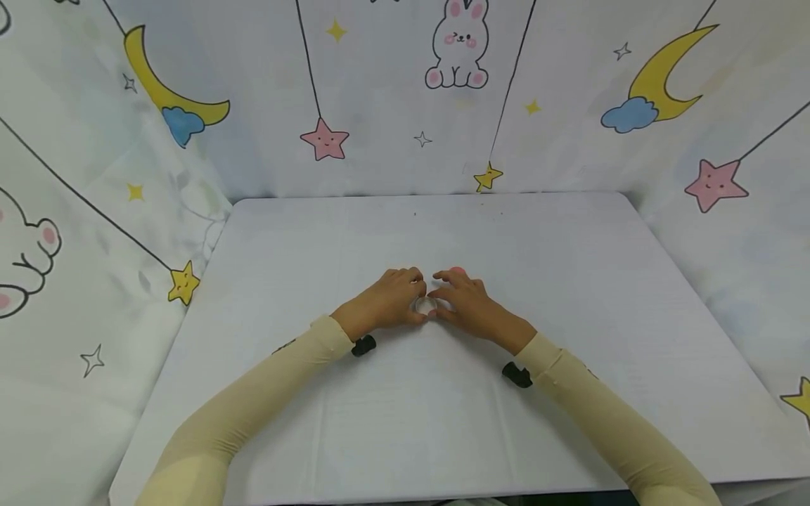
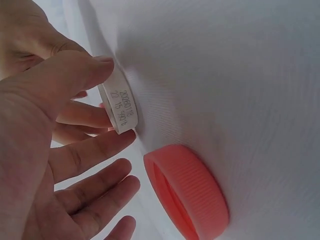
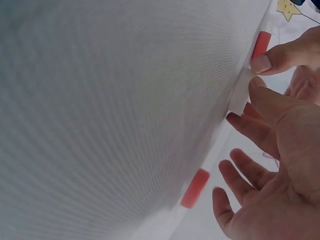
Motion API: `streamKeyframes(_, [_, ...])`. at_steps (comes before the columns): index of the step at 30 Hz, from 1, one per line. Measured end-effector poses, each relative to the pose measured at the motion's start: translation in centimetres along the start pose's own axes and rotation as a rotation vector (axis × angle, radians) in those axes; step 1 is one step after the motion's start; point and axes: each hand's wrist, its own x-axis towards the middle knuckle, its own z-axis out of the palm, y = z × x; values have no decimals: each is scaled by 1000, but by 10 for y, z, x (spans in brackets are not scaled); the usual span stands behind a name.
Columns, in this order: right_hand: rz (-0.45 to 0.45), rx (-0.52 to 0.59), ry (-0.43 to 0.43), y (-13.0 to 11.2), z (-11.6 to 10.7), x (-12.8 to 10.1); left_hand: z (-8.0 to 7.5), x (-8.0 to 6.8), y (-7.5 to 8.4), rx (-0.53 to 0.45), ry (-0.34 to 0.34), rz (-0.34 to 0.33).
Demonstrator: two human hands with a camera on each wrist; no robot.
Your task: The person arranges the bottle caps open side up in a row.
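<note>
Both grips seemingly on flat white cap [image 2: 121,107]

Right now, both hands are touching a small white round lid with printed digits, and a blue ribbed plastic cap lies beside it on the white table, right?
Nearly: the ribbed plastic cap is pink-red, not blue, as the left wrist view shows. It does lie beside the white round lid.

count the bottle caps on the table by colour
white cap: 1
red caps: 2
total: 3
</note>
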Motion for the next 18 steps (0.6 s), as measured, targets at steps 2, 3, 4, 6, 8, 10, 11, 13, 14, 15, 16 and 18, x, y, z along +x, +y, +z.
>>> streamKeyframes(2, [1,-4,3,0,0,0,0,0,0,-2,-12,-8])
streamKeyframes(3, [1,-4,4,0,0,1,0,0,0,1,-17,-11])
streamKeyframes(4, [3,-1,4,1,0,1,0,0,0,1,-23,-14])
streamKeyframes(6, [9,5,1,1,0,1,0,1,0,9,-36,-18])
streamKeyframes(8, [20,10,-7,3,-1,1,-1,2,0,22,-50,-24])
streamKeyframes(10, [43,14,-16,4,-3,1,-3,2,0,25,-61,-31])
streamKeyframes(11, [56,18,-16,5,-5,1,-5,3,0,21,-66,-36])
streamKeyframes(13, [91,32,-15,8,-9,0,-11,4,-1,5,-69,-46])
streamKeyframes(14, [104,39,-8,9,-11,0,-13,6,-1,0,-67,-48])
streamKeyframes(15, [118,54,-2,11,-13,0,-16,7,-1,-14,-62,-50])
streamKeyframes(16, [132,68,7,13,-16,-1,-18,9,-1,-24,-55,-49])
streamKeyframes(18, [152,89,26,15,-21,-2,-22,15,-2,-36,-38,-43])
